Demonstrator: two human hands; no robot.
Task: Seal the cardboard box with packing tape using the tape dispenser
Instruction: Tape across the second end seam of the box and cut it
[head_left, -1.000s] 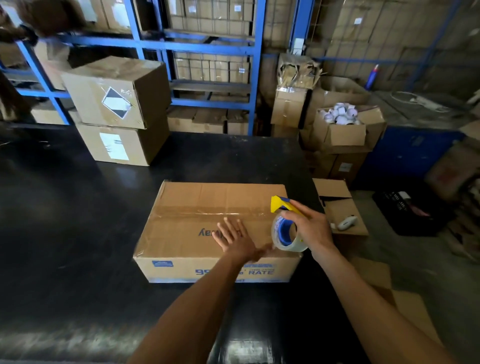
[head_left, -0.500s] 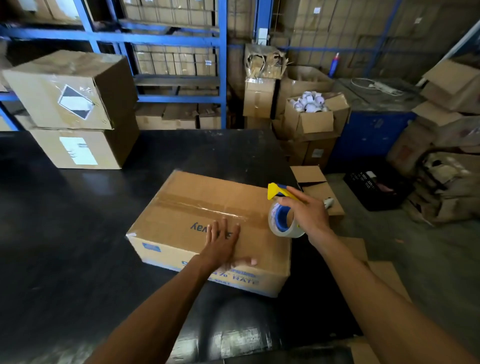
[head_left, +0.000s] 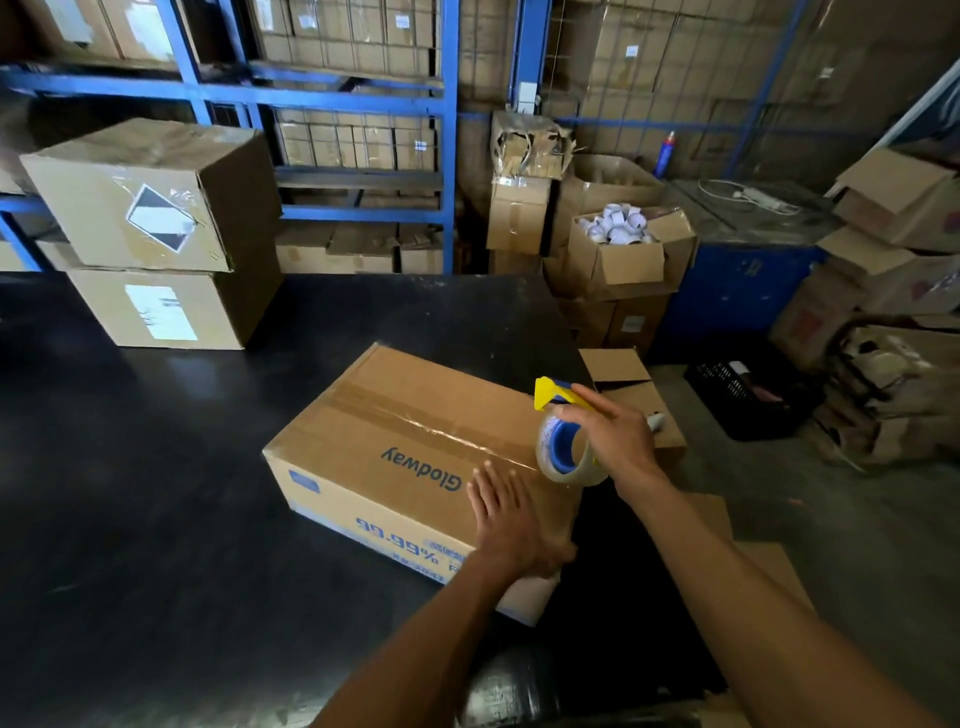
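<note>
Two hands work the Glodway cardboard box (head_left: 410, 462) on our black table (head_left: 156, 493), now swung to a diagonal. From the head camera, our left hand (head_left: 511, 525) lies flat near its corner; our right hand (head_left: 613, 441) grips the tape dispenser (head_left: 563, 431) at the taped seam's end, likely ready to cut. Behind, an open carton (head_left: 628, 260) holds white rolls.

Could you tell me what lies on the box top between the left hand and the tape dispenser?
In the head view, only bare cardboard box top and the end of its clear tape strip separate the flat left hand from the tape dispenser gripped by the right hand.
</note>
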